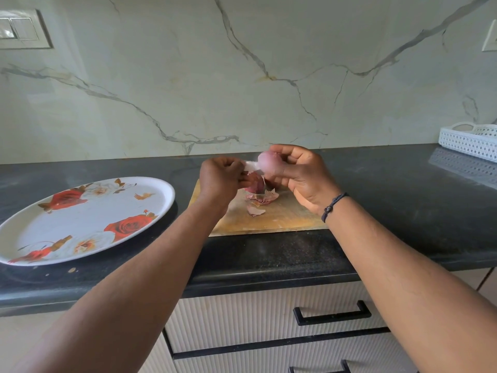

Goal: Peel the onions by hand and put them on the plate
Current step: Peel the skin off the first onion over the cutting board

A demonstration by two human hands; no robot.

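Head camera looks down over a dark speckled stone countertop (376, 189) backed by a pale marble-veined wall (242, 76). Above the middle of the counter the right hand (301, 176) grips a pale pink, mostly peeled round onion (269, 162), fingers curled over its top and thumb along its underside. A dark braided cord bracelet (332, 207) circles that wrist. Just beside it, the left hand (219, 179) has its fingers curled and pinches a thin, whitish translucent strip of onion skin (251, 165) that runs from the fingertips to the onion's left side. Both hands are raised above a light wooden chopping board (282, 216) lying flat on the counter. On the board, partly hidden behind the left hand, sits a second onion, reddish purple and unpeeled (256, 185). Beside it lie loose papery pink-brown peel scraps (262, 199), some in a small heap near the onion and one piece nearer the camera. To the left of the board, close to its edge, rests a large oval white plate printed with red and white roses (150, 208); no onion lies on it. At the far right a white perforated plastic tray (468, 144) stands against the wall. Grey switch plates (21, 29) are set in the wall at upper left. Below the counter run ribbed cream drawer fronts with black bar handles (332, 313)
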